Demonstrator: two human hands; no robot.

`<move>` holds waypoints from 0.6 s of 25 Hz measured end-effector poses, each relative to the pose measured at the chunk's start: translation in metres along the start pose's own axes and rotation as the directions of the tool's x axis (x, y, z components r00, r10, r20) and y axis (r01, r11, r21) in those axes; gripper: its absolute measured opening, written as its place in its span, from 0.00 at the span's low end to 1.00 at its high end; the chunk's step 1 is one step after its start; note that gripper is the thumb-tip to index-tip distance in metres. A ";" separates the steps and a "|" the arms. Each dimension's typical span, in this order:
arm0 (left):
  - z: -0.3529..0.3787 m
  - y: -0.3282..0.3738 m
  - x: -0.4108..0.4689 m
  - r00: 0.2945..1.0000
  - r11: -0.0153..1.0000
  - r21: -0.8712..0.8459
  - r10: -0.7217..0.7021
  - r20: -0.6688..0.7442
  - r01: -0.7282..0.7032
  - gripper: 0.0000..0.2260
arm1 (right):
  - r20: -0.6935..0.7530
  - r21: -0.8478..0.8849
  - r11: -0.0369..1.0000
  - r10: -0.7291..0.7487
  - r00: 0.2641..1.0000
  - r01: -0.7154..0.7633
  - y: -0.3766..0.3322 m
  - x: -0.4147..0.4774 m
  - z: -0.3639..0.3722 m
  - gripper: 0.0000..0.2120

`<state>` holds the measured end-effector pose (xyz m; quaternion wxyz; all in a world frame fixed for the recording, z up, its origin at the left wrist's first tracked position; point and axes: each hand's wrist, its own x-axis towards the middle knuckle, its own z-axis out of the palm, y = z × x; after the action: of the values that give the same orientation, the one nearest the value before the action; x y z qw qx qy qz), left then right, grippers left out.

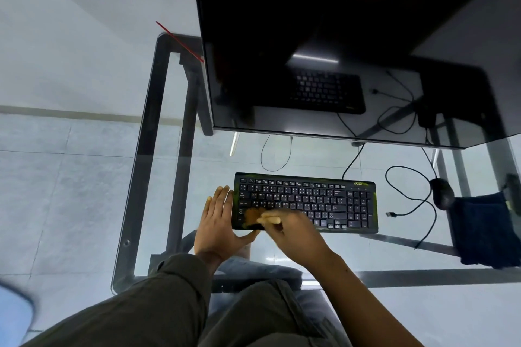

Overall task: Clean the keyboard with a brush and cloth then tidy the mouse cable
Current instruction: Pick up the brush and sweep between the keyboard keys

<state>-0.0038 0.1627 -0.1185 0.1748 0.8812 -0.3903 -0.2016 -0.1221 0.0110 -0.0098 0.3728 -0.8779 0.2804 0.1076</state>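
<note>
left hand (pixel 218 224): my fingers spread flat, bracing keyboard's left edge
right hand (pixel 296 229): pinching brush (pixel 258 217), bristles on lower-left keys, blurred
keyboard (pixel 306 203): on glass desk (pixel 146 177)
mouse (pixel 441 193): right, cable (pixel 408 194) loose
cloth (pixel 482 229): desk's right edge

Black full-size keyboard (pixel 306 203): lies on the clear glass-topped desk (pixel 146 177), in front of the large dark flat monitor (pixel 338 45). Black corded mouse (pixel 441 193): right of the keyboard, its thin black cable (pixel 408 191) looping between them. Dark blue folded cloth (pixel 482 231): right of the mouse, at the desk's right side. Tan-bristled brush (pixel 259 217): over the keyboard's near-left corner.
</note>
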 end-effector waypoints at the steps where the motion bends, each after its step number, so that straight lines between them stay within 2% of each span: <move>1: 0.000 0.000 0.000 1.000 1.000 0.003 0.004 -0.001 -0.004 0.50 | -0.083 -0.010 0.998 0.058 0.995 -0.059 0.004 0.000 -0.003 0.10; 3: 0.000 -0.001 0.000 1.000 1.000 -0.002 0.005 -0.010 -0.005 0.50 | -0.161 -0.005 0.998 0.068 0.985 -0.070 0.006 0.001 -0.005 0.10; 5: 0.000 -0.001 -0.002 1.000 1.000 0.001 0.010 -0.005 -0.010 0.50 | -0.047 0.014 0.999 -0.045 0.998 0.046 0.001 -0.001 -0.001 0.12; 7: 0.001 -0.003 -0.003 1.000 1.000 -0.005 0.008 -0.013 -0.008 0.50 | 0.067 0.027 0.997 -0.069 0.995 0.068 -0.005 -0.004 0.004 0.13; 8: 0.001 -0.002 -0.003 1.000 1.000 -0.004 0.008 -0.008 -0.008 0.50 | 0.048 0.005 1.000 -0.031 0.998 0.031 -0.003 -0.004 0.002 0.11; 10: 0.002 -0.002 -0.002 1.000 1.000 0.007 0.010 -0.005 -0.010 0.50 | -0.104 -0.043 0.997 0.060 0.993 -0.065 0.007 -0.003 -0.004 0.09; 12: 0.002 -0.002 -0.001 1.000 1.000 0.019 0.007 -0.006 -0.007 0.50 | -0.163 -0.042 0.996 0.073 0.984 -0.081 0.012 -0.003 -0.007 0.08; 15: 0.002 -0.003 -0.002 1.000 1.000 0.011 0.004 -0.001 -0.004 0.51 | -0.010 0.036 0.998 -0.047 0.999 0.048 0.001 -0.003 0.002 0.11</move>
<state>-0.0044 0.1661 -0.1210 0.1707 0.8813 -0.3933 -0.1989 -0.1253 0.0133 -0.0106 0.3899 -0.8779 0.2631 0.0894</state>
